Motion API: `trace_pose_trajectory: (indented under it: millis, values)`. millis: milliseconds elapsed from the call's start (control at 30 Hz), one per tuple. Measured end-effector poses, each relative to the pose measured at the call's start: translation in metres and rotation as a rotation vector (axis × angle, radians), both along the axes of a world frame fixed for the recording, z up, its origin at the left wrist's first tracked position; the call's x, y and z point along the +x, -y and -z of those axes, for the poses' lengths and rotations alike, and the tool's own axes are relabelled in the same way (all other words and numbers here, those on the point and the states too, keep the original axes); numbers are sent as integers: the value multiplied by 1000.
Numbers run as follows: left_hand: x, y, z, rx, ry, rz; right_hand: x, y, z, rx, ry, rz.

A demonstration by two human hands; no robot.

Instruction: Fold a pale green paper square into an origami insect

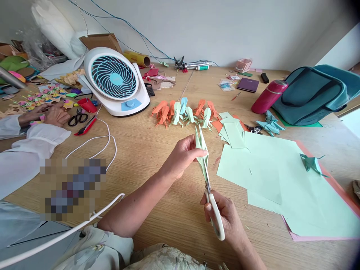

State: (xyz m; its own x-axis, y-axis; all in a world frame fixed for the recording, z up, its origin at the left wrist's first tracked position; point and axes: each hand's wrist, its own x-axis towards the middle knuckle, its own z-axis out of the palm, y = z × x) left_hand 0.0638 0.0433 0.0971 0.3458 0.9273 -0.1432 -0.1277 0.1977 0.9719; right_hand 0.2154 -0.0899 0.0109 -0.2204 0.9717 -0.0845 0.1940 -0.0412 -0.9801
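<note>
Scissors (213, 210), gripped by right hand (225, 221), cut the folded paper (202, 153) just above; left hand (182, 155) pinches its light, flimsy, crease-stiffened middle.

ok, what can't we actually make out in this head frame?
- Scissors: the blade tips are buried in the folded green paper, so the cut depth is hidden.
- Right hand: the fingers in the handle loops are partly covered by the handle.
- Left hand: the fingertips sit behind the paper.
- Pixelated patch on the table: whatever is there is blurred out.
- Small items by the far wall: too small to identify.
- Co-worker's hand: its arm is cut off at the left edge.
</note>
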Motion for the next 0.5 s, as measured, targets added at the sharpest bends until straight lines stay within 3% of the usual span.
trace_pose_trajectory:
  millis: [500]
  values:
    - [1,0,0,9,28,1,1,-2,-4,7,3,0]
